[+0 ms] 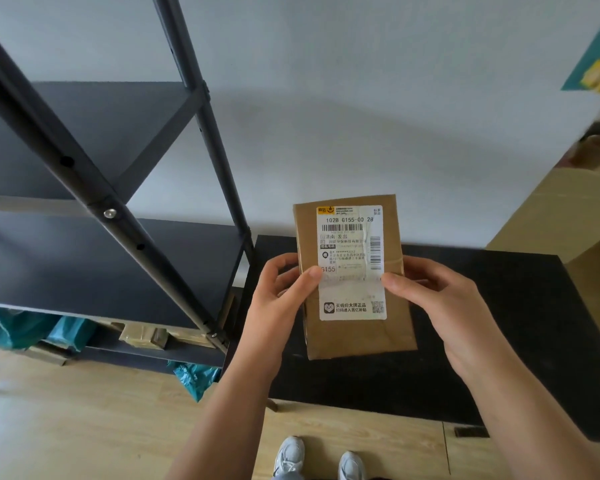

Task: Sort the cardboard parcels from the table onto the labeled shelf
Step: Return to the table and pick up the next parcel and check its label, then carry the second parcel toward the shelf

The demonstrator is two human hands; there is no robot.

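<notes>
Fingers (pixel 310 273) of both hands pinch one parcel (pixel 352 275) above the bare black bench (pixel 499 323); shelf (pixel 94 265) placement remains.

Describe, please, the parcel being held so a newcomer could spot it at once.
Right of the dark metal shelf, above the black table, both hands hold a flat cardboard parcel. Its white shipping label reads 102B G155-00 28.

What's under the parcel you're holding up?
Below the parcel, held by left hand and right hand, is the black table. The patch it covers is hidden.
</notes>
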